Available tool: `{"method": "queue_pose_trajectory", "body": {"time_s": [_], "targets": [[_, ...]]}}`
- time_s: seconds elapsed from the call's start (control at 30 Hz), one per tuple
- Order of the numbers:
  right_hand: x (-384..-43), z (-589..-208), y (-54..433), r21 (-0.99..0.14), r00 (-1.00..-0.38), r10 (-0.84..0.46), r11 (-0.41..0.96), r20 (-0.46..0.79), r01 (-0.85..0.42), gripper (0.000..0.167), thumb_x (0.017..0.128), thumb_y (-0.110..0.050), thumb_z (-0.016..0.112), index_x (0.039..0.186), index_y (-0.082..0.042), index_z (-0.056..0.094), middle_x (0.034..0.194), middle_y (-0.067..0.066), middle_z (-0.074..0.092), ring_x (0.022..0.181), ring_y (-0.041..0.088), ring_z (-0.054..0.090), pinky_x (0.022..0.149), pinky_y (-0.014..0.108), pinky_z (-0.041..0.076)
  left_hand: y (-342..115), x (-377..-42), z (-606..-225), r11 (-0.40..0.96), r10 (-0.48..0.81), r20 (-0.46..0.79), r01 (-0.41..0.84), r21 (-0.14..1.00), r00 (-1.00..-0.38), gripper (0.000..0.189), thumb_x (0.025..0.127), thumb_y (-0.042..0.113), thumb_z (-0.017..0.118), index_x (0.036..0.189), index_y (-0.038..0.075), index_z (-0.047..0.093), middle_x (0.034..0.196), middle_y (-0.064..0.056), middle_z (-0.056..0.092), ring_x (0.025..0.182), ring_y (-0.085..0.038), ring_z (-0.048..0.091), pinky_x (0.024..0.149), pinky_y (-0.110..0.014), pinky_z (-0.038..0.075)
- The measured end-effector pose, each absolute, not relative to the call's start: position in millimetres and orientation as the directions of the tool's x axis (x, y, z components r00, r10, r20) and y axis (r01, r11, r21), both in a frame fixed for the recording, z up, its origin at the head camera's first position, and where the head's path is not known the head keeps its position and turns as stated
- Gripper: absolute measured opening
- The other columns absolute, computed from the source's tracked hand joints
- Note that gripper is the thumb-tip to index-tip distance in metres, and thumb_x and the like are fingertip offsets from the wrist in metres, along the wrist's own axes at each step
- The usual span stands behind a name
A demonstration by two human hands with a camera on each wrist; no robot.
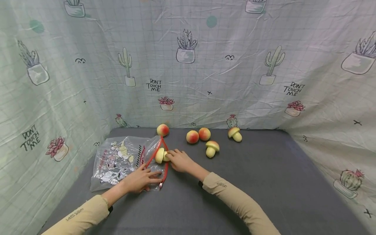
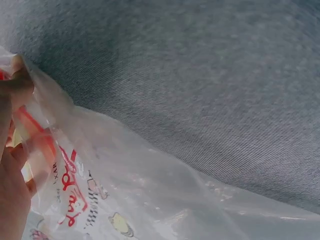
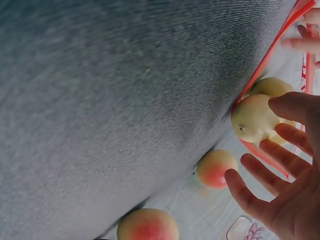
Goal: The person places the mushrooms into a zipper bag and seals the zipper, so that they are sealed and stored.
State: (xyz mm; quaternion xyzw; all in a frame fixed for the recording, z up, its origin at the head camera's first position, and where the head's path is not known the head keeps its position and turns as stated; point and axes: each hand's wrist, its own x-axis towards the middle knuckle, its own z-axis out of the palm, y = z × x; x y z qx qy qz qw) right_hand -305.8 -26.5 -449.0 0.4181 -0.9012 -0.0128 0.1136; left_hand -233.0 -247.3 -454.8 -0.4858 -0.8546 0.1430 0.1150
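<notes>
We've got roomy grey tabletop (image 1: 264,186) right of the clear red-edged plastic bag (image 1: 117,153); we see a pale-yellow rounded mushroom (image 1: 160,155) in its mouth, by our right hand's (image 1: 180,161) loosely spread fingertips, left hand (image 1: 138,180) splayed wide.

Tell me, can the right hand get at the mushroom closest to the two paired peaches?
Probably yes: only bare tabletop shows between the right hand and that mushroom. Just now, though, it is busy with the pale mushroom at the mouth of the bag.
</notes>
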Motion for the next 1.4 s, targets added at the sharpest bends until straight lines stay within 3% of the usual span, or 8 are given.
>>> {"method": "queue_pose_trajectory", "body": {"time_s": [0.37, 0.6, 0.97, 1.4], "targets": [[-305, -449, -22, 0.192, -0.579, -0.79, 0.611, 0.2, -0.768, 0.044, 0.084, -0.024, 0.057, 0.127, -0.02, 0.047, 0.133, 0.0, 0.046, 0.109, 0.02, 0.049, 0.078, 0.037, 0.048, -246, -236, -442, 0.508, 0.855, 0.057, 0.811, -0.289, -0.515, 0.057, 0.069, 0.046, 0.063, 0.122, 0.029, 0.054, 0.122, -0.002, 0.058, 0.092, -0.023, 0.059, 0.081, -0.049, 0.04], [-302, -448, -20, 0.192, -0.588, -0.791, 0.611, 0.168, -0.768, 0.047, 0.086, -0.026, 0.056, 0.131, -0.021, 0.044, 0.135, 0.001, 0.043, 0.11, 0.021, 0.046, 0.079, 0.038, 0.048, -246, -236, -452, 0.494, 0.864, 0.124, 0.772, -0.4, -0.489, 0.066, 0.062, 0.054, 0.059, 0.122, 0.027, 0.054, 0.118, 0.0, 0.06, 0.086, -0.02, 0.058, 0.081, -0.048, 0.041], [-298, -450, -16, 0.161, -0.581, -0.801, 0.598, 0.143, -0.785, 0.051, 0.085, -0.028, 0.057, 0.133, -0.021, 0.04, 0.141, 0.003, 0.037, 0.119, 0.021, 0.041, 0.084, 0.04, 0.047, -243, -233, -455, 0.51, 0.846, 0.078, 0.76, -0.402, -0.527, 0.071, 0.064, 0.055, 0.051, 0.128, 0.024, 0.05, 0.126, 0.003, 0.055, 0.088, -0.019, 0.057, 0.087, -0.05, 0.041], [-297, -453, -14, 0.175, -0.567, -0.811, 0.585, 0.145, -0.792, 0.05, 0.085, -0.025, 0.056, 0.133, -0.025, 0.041, 0.142, 0.001, 0.035, 0.116, 0.021, 0.041, 0.08, 0.037, 0.047, -243, -234, -458, 0.517, 0.842, 0.078, 0.756, -0.401, -0.534, 0.074, 0.064, 0.055, 0.052, 0.13, 0.023, 0.048, 0.127, 0.003, 0.054, 0.085, -0.018, 0.056, 0.086, -0.049, 0.04]]}}
